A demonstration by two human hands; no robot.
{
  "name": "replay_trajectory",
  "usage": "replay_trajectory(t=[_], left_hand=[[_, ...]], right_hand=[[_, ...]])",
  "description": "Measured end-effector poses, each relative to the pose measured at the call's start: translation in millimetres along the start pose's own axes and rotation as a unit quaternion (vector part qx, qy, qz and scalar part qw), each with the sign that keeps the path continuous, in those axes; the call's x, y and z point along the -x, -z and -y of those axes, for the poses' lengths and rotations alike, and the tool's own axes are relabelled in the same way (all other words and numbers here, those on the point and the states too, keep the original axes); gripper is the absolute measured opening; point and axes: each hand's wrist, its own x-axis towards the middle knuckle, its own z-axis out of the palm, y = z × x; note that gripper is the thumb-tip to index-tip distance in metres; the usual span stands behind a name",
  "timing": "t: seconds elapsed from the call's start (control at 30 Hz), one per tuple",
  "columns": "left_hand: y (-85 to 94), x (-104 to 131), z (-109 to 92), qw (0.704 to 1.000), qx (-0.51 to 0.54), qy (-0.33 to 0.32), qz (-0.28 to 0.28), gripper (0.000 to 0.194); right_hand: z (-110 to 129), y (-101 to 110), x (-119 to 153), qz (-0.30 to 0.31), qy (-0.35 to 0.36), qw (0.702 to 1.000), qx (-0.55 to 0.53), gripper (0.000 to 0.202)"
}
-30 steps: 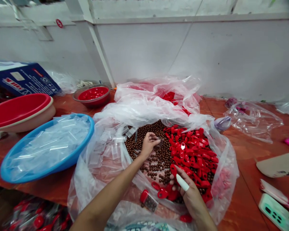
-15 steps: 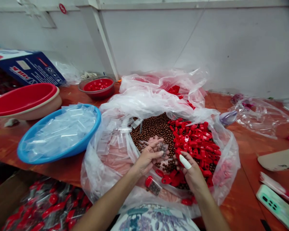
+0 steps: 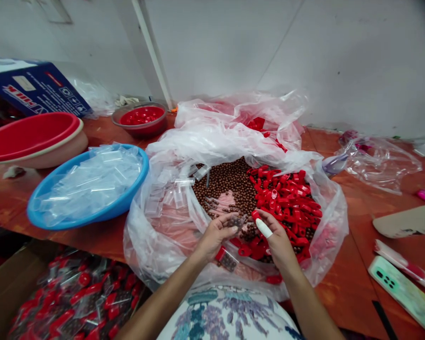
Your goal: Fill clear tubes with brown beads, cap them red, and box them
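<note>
My left hand [image 3: 212,236] pinches a small clear plastic container [image 3: 236,222] with brown balls inside. Close to its open end, my right hand [image 3: 274,236] grips a red cap [image 3: 255,215]; a white cover wraps one of its fingers. Both hands hover over a plastic-lined spread of brown balls [image 3: 230,177]. Loose red caps [image 3: 286,198] are heaped on the right of the balls. On the left lie empty clear containers [image 3: 159,198]. A filled container with a red cap [image 3: 227,259] rests just below my left hand.
To the left stands a blue basin [image 3: 31,210] of clear containers, with a red basin [image 3: 31,137] behind it. A box below holds finished red-capped containers [image 3: 81,297]. A bowl of red pieces [image 3: 141,118] sits at the back. A phone [image 3: 403,293] lies at right.
My hands have drawn closer together, bringing the red cap nearer the container. The left hand has tilted the container flatter. The camera view has shifted slightly downward.
</note>
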Motion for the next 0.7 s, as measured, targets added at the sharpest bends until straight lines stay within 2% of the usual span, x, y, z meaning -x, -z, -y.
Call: replay_trajectory(t=[0.23,0.33,0.53,0.6,0.7], left_hand=[[-0.3,1,9,0.997,-0.070,-0.024,0.026,0.048],[-3.1,1,10,0.995,-0.093,-0.022,0.031,0.048],[-6.7,3,8,0.991,-0.116,-0.033,0.057,0.048],[-7.3,4,9,0.992,-0.112,-0.027,0.060,0.049],[-7.9,5,11,0.993,-0.100,-0.018,0.053,0.050]], right_hand=[[6,-5,3,0.026,0.035,0.998,0.053,0.035],[6,-4,6,0.048,0.062,0.991,0.112,0.031],[7,2,10,0.096,0.182,0.940,0.272,0.036],[8,3,10,0.090,0.190,0.934,0.287,0.034],[13,4,11,0.052,0.160,0.953,0.253,0.027]])
